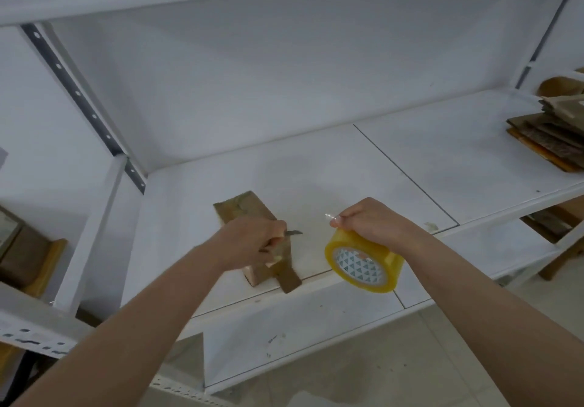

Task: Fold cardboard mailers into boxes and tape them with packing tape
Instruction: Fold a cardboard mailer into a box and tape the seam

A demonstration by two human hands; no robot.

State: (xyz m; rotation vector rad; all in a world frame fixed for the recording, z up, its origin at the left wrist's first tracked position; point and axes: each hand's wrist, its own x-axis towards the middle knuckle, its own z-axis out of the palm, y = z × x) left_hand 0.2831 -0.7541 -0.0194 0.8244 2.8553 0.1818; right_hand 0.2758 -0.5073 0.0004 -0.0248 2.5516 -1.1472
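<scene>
Cardboard box (252, 217) folded, lying on white shelf (363, 169) near front edge, end flap hanging over. L hand (249, 242) curled round small blade (294, 233), held over box. R hand (373, 221) gripping yellow tape roll (363, 261), loose tape end (328, 216) pinched at fingertips. Taping step, prob just cut; next needs tape end pressed onto box seam

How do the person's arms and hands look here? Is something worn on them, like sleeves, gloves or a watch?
Both forearms are bare as far as the view shows, with no sleeve in sight. The left hand and the right hand wear no gloves. No watch, bracelet or ring is visible. The right hand's fingernails look light-coloured.
</scene>
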